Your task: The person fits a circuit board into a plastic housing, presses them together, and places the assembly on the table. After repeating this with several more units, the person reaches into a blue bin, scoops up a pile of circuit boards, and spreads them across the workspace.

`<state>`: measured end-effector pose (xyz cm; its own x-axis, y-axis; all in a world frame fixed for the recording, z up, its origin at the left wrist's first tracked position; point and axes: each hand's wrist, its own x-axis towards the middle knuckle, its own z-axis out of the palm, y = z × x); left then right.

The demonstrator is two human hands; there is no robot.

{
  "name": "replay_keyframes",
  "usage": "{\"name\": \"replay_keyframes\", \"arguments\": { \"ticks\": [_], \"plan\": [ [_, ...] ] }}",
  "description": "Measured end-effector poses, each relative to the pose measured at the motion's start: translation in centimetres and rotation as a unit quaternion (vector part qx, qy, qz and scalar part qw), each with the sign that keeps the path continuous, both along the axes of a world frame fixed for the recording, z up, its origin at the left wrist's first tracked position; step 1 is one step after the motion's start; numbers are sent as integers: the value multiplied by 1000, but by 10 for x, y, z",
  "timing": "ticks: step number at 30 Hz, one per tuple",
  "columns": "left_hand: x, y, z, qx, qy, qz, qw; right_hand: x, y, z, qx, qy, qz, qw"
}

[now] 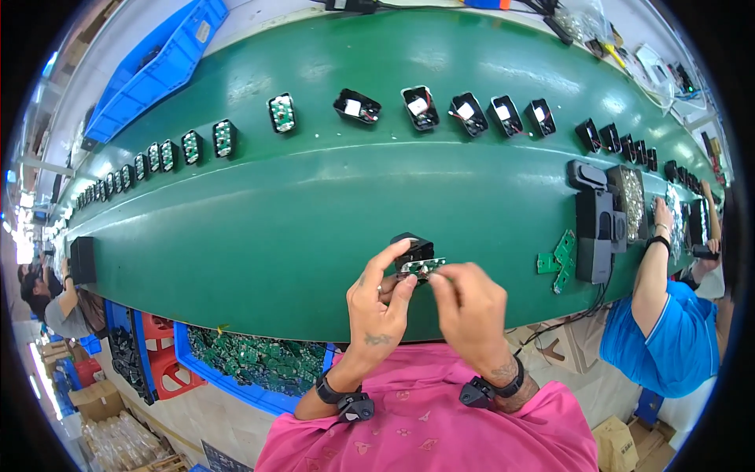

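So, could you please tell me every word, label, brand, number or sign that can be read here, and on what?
No text is clear enough to quote.
Pale label on the blue bin: too small.
Brown carton, lower right: dark marks, blurred.
Held circuit board: any markings too small.
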<state>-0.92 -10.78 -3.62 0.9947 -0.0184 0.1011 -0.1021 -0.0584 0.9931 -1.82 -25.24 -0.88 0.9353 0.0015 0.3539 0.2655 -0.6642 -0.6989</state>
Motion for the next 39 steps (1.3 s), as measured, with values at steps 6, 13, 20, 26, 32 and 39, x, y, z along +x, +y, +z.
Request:
{"name": "replay_keyframes", "arguments": {
  "ticks": [6, 13, 20, 26, 32, 39],
  "plan": [
    [10, 7, 14, -103, 130, -124, 978, 4, -17, -3, 186, 163, -7, 969],
    [10, -1, 14, -17, 6, -103, 995, -4, -9, -3, 316, 62, 32, 946],
    [12, -3, 11, 10, -29, -77, 997, 3, -33, 3, 285, 162, 64, 943],
    [17, -12, -7, 58, -124, -21, 990, 8, -27, 22, 139, 154, 94, 974],
    [15, -15, 10, 56, -91, -9, 994, 15, -23, 17, 135, 105, 55, 984],
    [16, -11, 18, -152, 58, -90, 983, 17, -22, 1, 55, 24, 17, 998]
  ]
}}
